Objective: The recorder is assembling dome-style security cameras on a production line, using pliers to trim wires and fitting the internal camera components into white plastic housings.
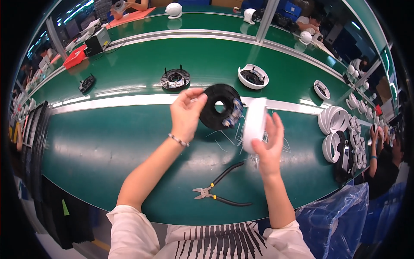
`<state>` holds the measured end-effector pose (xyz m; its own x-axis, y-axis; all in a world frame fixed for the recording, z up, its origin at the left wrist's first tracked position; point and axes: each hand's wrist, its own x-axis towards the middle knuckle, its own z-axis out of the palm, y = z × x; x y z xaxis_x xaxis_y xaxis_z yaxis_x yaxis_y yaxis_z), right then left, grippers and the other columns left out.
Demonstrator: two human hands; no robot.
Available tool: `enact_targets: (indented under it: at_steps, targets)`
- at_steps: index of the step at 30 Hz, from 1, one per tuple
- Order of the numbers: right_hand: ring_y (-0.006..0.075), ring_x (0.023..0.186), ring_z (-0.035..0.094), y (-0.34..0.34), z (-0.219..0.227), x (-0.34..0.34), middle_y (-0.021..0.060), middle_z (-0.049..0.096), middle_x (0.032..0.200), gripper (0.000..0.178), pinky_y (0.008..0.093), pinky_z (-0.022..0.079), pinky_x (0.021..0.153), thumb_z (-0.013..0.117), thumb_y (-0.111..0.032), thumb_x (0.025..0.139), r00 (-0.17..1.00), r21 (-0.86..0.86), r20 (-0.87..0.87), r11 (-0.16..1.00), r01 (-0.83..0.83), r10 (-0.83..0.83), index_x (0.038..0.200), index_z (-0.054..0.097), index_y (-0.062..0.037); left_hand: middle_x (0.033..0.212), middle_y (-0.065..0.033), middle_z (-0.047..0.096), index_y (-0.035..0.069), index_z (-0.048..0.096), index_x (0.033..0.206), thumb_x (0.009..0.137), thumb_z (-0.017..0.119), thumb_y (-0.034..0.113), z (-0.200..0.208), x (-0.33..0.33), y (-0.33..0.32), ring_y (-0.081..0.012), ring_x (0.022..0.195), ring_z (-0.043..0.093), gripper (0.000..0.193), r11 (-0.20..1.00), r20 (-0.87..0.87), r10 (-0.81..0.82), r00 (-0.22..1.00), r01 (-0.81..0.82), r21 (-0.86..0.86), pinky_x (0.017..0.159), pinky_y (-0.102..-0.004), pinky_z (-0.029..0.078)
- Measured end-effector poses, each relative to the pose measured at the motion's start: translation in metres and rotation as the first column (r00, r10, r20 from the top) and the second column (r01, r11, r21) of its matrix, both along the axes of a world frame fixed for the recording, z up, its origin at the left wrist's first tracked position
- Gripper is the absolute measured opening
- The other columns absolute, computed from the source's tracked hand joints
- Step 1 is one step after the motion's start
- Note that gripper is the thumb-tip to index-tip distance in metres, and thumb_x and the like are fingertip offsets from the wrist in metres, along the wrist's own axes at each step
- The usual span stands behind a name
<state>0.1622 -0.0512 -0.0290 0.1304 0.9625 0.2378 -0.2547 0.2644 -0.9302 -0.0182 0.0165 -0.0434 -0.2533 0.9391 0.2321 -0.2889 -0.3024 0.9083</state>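
My left hand (186, 113) pinches the rim of a round black disc (211, 113) with a hole in its middle and a small circuit board (234, 115) on its right side. In my right hand (270, 146) is a white plastic housing (255, 124), tilted on edge so that its inside is hidden. The two parts hang close together above the green bench (108, 151), and I cannot tell whether they touch. Below them lie cut white cable-tie ends (222, 140). Nearer me rest side cutters (213, 190) with black handles and spread jaws.
Along the far strip stand black ring assemblies (175, 79) and white housings with black parts inside (253, 77). Stacked white shells (333, 118) crowd the right side beside a blue plastic bag (334, 218). Black trays (32, 129) line the left edge. Other people work beyond and at right.
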Motion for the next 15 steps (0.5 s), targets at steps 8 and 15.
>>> enact_targets:
  at_steps: [8,15]
  targets:
    - [0.0254,0.114,0.035,-0.005,-0.030,-0.003,0.0191,0.023,0.127,0.107,0.0337,0.034,0.093,0.081,-0.022,0.050,0.972,0.113,0.235,0.994,-0.011,-0.016,0.128,0.012,0.0032,0.121,-0.0085,0.042,0.007,0.036,0.123,0.087,0.030,0.043,-0.002,0.040,-0.053,-0.0233,0.113,0.039,0.051,0.662,0.543,-0.545,0.639,0.725,-0.189,0.095,-0.0389,0.030]
    - [0.0257,0.118,0.032,-0.006,-0.018,0.003,0.0166,0.021,0.131,0.114,0.0354,0.030,0.096,0.083,-0.020,0.045,0.803,0.238,0.596,0.954,-0.184,0.006,0.130,0.010,0.0011,0.118,-0.0146,0.045,0.005,0.038,0.122,0.079,0.030,0.060,-0.006,0.020,-0.034,-0.0279,0.109,0.044,0.070,0.402,0.777,-0.517,0.360,0.903,-0.151,0.095,-0.0441,0.032]
